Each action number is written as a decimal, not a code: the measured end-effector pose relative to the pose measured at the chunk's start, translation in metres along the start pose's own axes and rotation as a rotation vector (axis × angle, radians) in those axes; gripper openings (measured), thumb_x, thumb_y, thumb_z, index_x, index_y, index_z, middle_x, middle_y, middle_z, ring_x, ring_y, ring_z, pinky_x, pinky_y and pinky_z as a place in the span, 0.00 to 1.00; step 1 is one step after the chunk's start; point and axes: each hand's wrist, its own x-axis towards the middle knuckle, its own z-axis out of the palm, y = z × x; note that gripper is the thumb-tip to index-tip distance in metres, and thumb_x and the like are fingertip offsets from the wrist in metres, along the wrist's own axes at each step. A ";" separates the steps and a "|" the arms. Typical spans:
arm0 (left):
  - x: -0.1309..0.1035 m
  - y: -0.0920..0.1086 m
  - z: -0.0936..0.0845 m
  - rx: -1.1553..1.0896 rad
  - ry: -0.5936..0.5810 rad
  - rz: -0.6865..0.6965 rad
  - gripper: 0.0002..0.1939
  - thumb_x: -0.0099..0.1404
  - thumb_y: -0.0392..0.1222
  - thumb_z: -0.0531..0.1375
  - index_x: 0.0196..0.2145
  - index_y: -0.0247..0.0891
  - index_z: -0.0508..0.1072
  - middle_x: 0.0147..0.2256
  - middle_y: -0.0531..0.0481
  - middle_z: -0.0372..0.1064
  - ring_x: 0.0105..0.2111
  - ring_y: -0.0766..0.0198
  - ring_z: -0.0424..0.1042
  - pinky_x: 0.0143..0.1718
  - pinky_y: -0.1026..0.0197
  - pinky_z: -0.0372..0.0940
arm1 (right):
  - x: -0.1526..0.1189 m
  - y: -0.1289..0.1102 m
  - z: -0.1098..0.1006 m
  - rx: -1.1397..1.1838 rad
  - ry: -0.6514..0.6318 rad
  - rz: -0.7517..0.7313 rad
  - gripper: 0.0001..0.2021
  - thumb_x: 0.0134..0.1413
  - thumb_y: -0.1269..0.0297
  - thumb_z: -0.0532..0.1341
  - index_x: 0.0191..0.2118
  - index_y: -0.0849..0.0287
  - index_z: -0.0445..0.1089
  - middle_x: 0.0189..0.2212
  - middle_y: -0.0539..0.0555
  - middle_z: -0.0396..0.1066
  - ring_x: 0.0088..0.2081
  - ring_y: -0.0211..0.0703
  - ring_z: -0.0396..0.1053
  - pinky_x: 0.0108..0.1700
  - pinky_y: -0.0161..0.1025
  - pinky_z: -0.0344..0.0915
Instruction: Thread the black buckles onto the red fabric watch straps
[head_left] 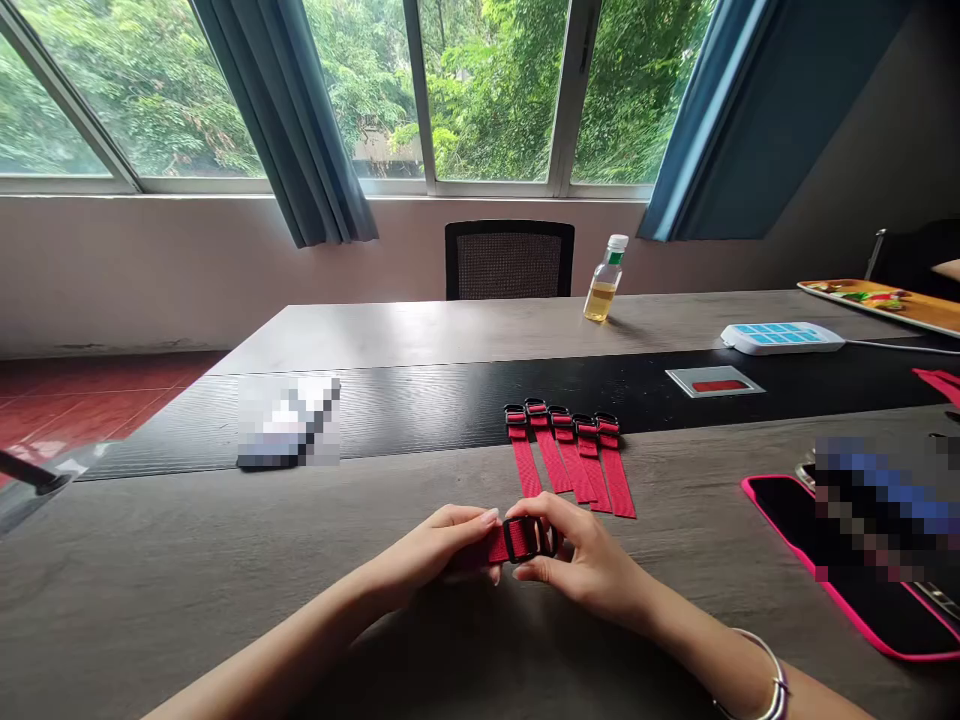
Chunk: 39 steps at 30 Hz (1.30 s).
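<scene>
Low over the table's near side, my left hand (439, 550) pinches a short red webbing strap (496, 544) between thumb and fingers. A black slide buckle (520, 539) sits at the strap's right end, and my right hand (581, 560) grips it with thumb and index finger. Part of the strap is hidden inside my left hand. Just beyond my hands lie several more red straps (585, 460) side by side, each with a black buckle at its far end.
A bottle (601, 290) stands at the back, near a white power strip (782, 338) and a metal table insert (715, 382). To the right are a pink-edged black tray (795, 535) and an orange tray (900, 302). A blurred object (289, 425) lies left.
</scene>
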 end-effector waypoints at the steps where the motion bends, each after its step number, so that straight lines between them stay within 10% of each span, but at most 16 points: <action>1: 0.000 0.000 -0.002 -0.034 -0.037 -0.013 0.24 0.57 0.60 0.55 0.25 0.33 0.69 0.21 0.52 0.65 0.16 0.73 0.48 0.16 0.67 0.41 | 0.000 0.001 0.000 0.018 -0.011 -0.005 0.17 0.45 0.70 0.66 0.43 0.55 0.66 0.29 0.46 0.63 0.29 0.34 0.60 0.29 0.31 0.57; 23: -0.001 0.000 -0.007 -0.106 -0.136 0.008 0.17 0.56 0.50 0.58 0.26 0.30 0.74 0.21 0.50 0.67 0.20 0.68 0.64 0.24 0.67 0.60 | 0.002 0.003 -0.003 -0.078 -0.031 -0.283 0.10 0.53 0.60 0.61 0.42 0.56 0.67 0.31 0.52 0.67 0.31 0.37 0.63 0.33 0.35 0.62; 34: 0.002 -0.006 0.004 0.210 0.068 0.130 0.18 0.57 0.54 0.59 0.27 0.32 0.68 0.21 0.56 0.60 0.21 0.71 0.57 0.21 0.69 0.53 | -0.002 -0.004 -0.003 0.303 -0.122 0.113 0.14 0.49 0.59 0.62 0.41 0.58 0.65 0.28 0.48 0.64 0.29 0.35 0.60 0.32 0.34 0.59; 39: 0.000 -0.013 0.007 0.500 0.140 0.426 0.13 0.62 0.46 0.55 0.41 0.35 0.66 0.34 0.47 0.69 0.32 0.64 0.66 0.33 0.64 0.62 | 0.001 -0.003 -0.002 0.441 -0.098 0.143 0.14 0.49 0.56 0.62 0.39 0.58 0.63 0.28 0.47 0.62 0.27 0.33 0.59 0.30 0.34 0.58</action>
